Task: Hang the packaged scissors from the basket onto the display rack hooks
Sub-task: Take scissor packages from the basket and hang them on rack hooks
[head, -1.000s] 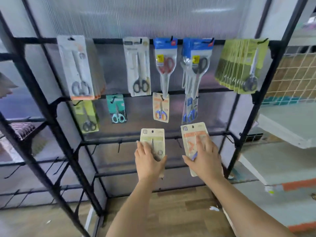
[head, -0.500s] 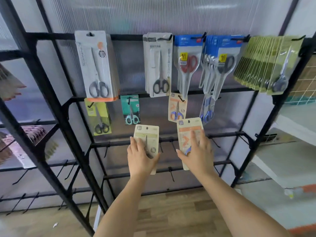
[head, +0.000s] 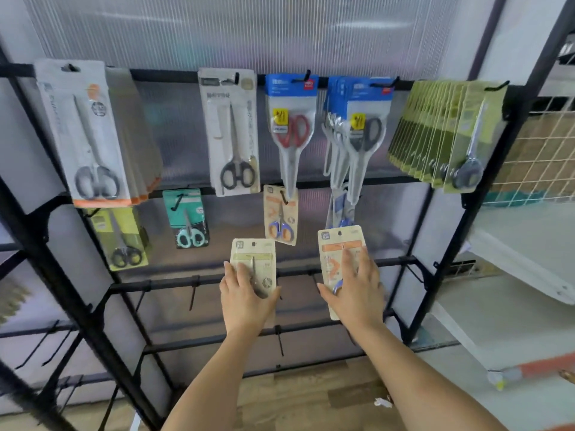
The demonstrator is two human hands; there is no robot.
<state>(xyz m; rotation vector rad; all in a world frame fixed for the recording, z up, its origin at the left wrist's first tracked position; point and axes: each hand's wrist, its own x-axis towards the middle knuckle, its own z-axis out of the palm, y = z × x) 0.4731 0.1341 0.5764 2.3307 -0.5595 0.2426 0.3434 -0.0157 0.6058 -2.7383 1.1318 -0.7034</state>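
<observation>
Both packs raised toward the second-row hooks
Since a second ago, left hand [head: 245, 301] gripping beige-carded scissors pack [head: 253, 259] and right hand [head: 356, 293] gripping orange-striped scissors pack [head: 337, 244] have climbed the black wire display rack [head: 435, 262] — neither hung yet.

Bare forearms, no sleeves; left hand [head: 245, 301], right hand [head: 354, 293] ungloved, ringless.

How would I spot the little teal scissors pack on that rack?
Start at the black display rack and find its second bar down. Left of centre hangs one small teal card holding mint-handled scissors. The yellow-green pack to its left holds black-handled scissors; the orange-striped card to its right, blue-and-orange ones.
</observation>
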